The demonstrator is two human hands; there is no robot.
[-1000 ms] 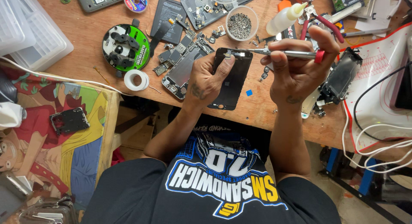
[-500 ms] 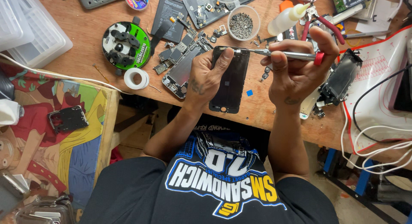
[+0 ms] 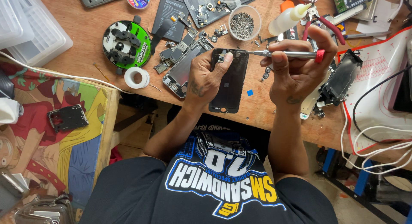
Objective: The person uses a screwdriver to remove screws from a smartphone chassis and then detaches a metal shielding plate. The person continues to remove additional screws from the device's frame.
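A black phone screen panel [image 3: 234,86] lies flat on the wooden bench [image 3: 86,48]. My left hand [image 3: 204,78] rests on its left side and pins it down, thumb at the panel's top edge. My right hand [image 3: 296,76] grips a thin silver screwdriver with a red cap [image 3: 292,54], held level. Its tip points left and meets the top edge of the panel beside my left thumb. The panel's lower end sticks out below my left hand.
An opened phone frame with circuit boards [image 3: 184,67] lies left of the panel. Behind it stand a small bowl of screws [image 3: 242,24], a glue bottle [image 3: 287,19], red-handled pliers [image 3: 330,28] and a green round holder [image 3: 126,44]. A white mat [image 3: 382,78] and cables [image 3: 373,142] lie to the right.
Both hands keep their hold and place; only the view has drifted slightly.
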